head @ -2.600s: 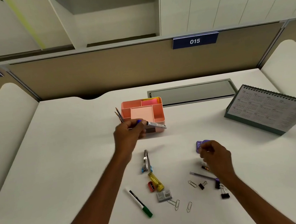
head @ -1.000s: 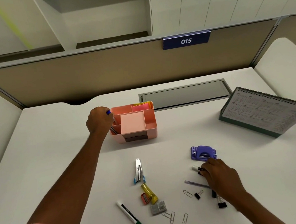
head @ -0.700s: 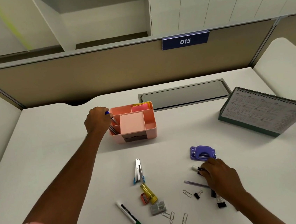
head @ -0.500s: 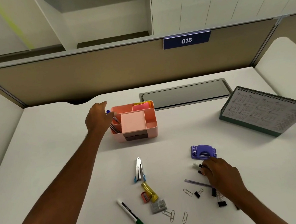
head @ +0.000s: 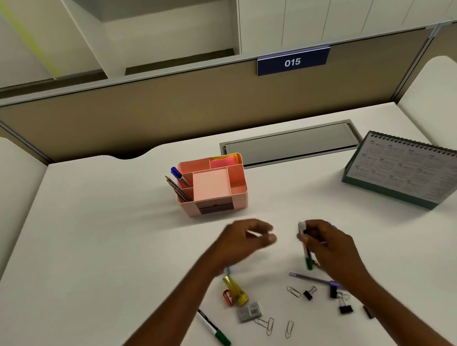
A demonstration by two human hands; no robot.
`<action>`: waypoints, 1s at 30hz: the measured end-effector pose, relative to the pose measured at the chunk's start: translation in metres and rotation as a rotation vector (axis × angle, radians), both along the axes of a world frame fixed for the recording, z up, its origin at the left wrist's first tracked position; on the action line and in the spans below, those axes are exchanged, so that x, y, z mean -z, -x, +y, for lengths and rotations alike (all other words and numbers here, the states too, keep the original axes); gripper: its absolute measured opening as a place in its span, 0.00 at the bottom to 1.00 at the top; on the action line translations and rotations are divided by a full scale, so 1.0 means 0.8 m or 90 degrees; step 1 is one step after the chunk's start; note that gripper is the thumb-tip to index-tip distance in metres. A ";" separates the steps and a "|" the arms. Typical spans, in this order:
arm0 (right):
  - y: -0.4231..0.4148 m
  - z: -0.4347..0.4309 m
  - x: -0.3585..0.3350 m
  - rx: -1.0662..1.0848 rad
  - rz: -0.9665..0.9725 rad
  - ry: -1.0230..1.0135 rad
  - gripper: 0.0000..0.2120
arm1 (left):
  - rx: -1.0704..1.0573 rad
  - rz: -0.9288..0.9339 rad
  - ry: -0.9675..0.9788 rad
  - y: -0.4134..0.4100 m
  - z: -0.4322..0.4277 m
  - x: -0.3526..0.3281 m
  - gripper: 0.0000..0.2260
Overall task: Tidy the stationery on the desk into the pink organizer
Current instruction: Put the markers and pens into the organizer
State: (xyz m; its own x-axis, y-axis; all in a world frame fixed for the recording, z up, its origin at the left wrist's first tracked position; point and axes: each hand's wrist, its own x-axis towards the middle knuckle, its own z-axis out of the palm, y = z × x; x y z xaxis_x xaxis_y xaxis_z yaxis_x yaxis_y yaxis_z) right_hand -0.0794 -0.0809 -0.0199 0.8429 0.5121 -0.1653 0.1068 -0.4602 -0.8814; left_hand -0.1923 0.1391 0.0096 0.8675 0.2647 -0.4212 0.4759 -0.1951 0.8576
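Right grip (head: 331,246) pinches a green-ended marker (head: 307,257), held near upright. Can't tell if its lower end touches the desk (head: 102,242). It sits well in front of the pink organizer (head: 240,199), slightly to its right.

Left grip (head: 243,241) is blurred, fingers loosely curled, nothing in it, just left of that marker.

Organizer's left slots hold a blue marker (head: 178,175) and pencils (head: 177,190); sticky notes (head: 222,162) are in the back slot.

Loose on the desk: second green marker (head: 213,329), purple pen (head: 310,278), paper clips (head: 267,326), binder clips (head: 345,307).
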 end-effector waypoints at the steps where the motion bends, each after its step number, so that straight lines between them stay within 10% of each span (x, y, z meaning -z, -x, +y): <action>1: 0.002 0.006 -0.008 0.027 0.084 -0.060 0.11 | 0.036 0.038 0.028 0.007 -0.011 0.006 0.18; 7: 0.010 0.020 -0.031 0.153 0.348 -0.312 0.16 | -0.035 0.023 0.199 0.029 -0.034 0.013 0.11; 15: 0.024 0.025 -0.020 0.168 0.434 -0.301 0.13 | -0.258 -0.059 0.183 0.035 0.010 -0.014 0.08; 30: 0.031 -0.004 0.006 0.092 0.382 -0.078 0.10 | -0.456 -0.225 -0.397 0.036 0.204 -0.103 0.09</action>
State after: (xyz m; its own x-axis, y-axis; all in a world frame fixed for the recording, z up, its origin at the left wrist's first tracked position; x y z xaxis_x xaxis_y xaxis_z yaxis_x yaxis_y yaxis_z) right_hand -0.1039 -0.0840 -0.0248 0.6839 0.4456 -0.5776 -0.4778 -0.3248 -0.8162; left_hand -0.2213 0.3024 0.0923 0.4670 0.8563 0.2207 0.3947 -0.4252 0.8145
